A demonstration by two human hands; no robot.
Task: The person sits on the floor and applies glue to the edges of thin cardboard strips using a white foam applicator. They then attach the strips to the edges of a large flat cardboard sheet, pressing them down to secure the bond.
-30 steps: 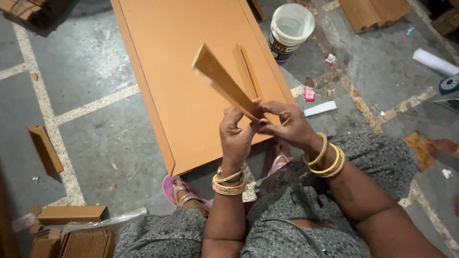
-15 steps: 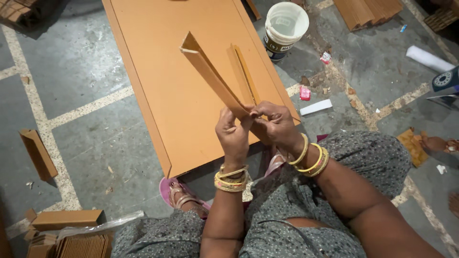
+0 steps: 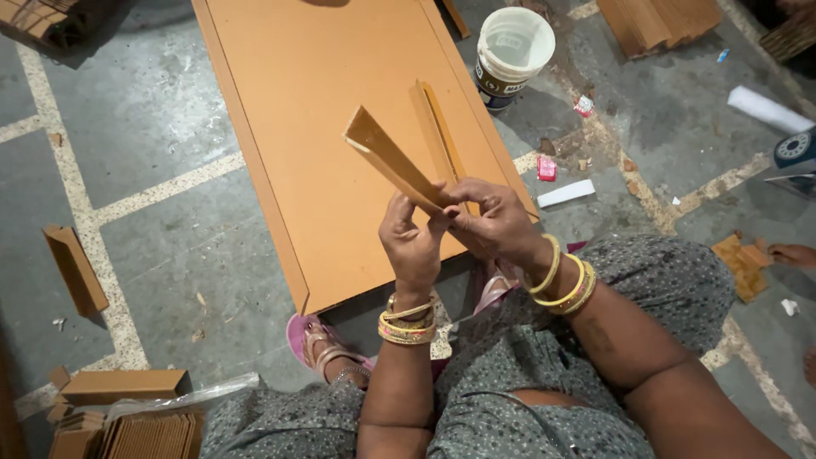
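Both hands are raised in front of the body near the middle of the frame, wrists bent, bangles on each. The left hand [image 3: 414,242] has its fingers curled and pinches the near end of a folded cardboard strip [image 3: 389,159], thumb pressed against it. The right hand [image 3: 495,223] sits just beside it on the right, fingers bunched and pressing on the same end, so the two hands touch. The strip is V-shaped and tilts up and away toward the upper left, its far end hanging over a big orange board [image 3: 323,127] that lies flat on the floor. Another narrow strip [image 3: 435,127] lies on that board.

Containers: a white bucket [image 3: 512,53] stands upright in the upper middle-right, just beside the board's right edge. The inside looks pale, can't really tell what's in it. Lower left corner has a stack of cardboard pieces [image 3: 144,435].
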